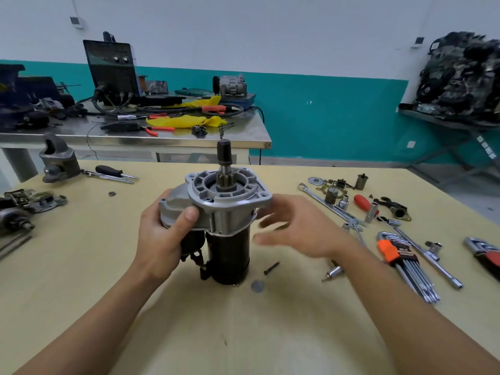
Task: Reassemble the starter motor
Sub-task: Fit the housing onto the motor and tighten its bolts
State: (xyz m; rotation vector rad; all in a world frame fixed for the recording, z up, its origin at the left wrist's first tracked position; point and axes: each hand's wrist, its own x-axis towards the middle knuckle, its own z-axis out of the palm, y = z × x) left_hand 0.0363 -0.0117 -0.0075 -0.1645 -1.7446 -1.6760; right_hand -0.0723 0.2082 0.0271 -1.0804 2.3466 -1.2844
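The starter motor (230, 247) stands upright on the wooden table (189, 320), black body below, silver drive housing (227, 196) on top, pinion shaft pointing up. My left hand (162, 234) grips the housing and solenoid side from the left, thumb on the front. My right hand (297, 226) hovers just right of the motor, fingers spread and blurred, holding nothing. A black bolt (271, 268) and a grey round disc (257, 286) lie on the table right of the motor's base.
Tools lie to the right: hex key set (405, 261), wrench (330, 207), red-handled screwdriver (364, 203), sockets and small parts. A second housing (58, 161), screwdrivers (113, 173) and motor parts (21, 209) sit at the left. A steel bench stands behind.
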